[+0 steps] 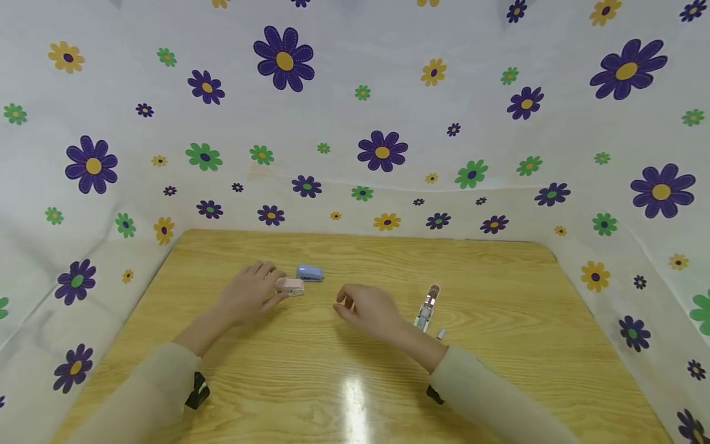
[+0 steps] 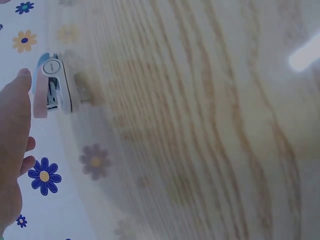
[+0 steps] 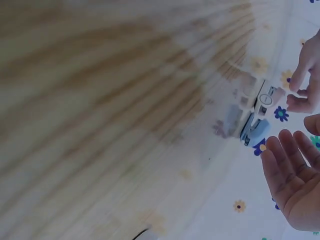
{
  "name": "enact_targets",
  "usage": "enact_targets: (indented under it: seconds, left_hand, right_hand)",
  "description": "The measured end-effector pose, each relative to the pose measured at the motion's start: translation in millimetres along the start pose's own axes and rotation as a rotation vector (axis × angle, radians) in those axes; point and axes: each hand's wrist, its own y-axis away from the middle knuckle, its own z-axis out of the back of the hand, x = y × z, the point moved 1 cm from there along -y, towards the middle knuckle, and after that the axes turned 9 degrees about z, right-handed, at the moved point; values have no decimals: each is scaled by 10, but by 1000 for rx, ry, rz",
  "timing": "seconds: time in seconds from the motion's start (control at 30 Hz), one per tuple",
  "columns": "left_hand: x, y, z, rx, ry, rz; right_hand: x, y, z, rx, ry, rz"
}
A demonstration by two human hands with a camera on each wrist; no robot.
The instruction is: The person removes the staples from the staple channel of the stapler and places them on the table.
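A small pink and white stapler (image 1: 291,286) sits on the table with my left hand (image 1: 251,292) at its left end. Thumb and forefinger spread to either side of that end, and the right wrist view shows the left fingertips (image 3: 294,84) just short of the stapler (image 3: 265,100). Right behind it lies a blue stapler (image 1: 309,272). My right hand (image 1: 368,310) hovers to the right of both staplers, fingers loosely bent and holding nothing. Beyond the right wrist, another stapler (image 1: 427,306) lies opened out, partly hidden by the arm. Beside it is a small grey block (image 1: 441,333).
The wooden table (image 1: 499,370) is enclosed at the back and sides by white cloth (image 1: 333,123) printed with flowers. Light glares off the tabletop near its front middle. A dark band (image 1: 197,391) shows under the left sleeve.
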Motion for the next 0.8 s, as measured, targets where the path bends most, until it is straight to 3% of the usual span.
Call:
enact_targets:
  seconds: [0.17, 0.37, 0.57, 0.8]
  left_hand:
    - [89, 5, -63, 37, -10, 36]
    - [150, 19, -94, 16, -40, 53]
    - [143, 6, -130, 36, -50, 24]
    - [80, 22, -157, 64, -16, 35]
  right_hand:
    - [73, -198, -123, 73, 89, 22]
    - [132, -344, -227, 129, 131, 29]
    - [96, -420, -316, 152, 171, 5]
    - [22, -433, -360, 130, 252, 39]
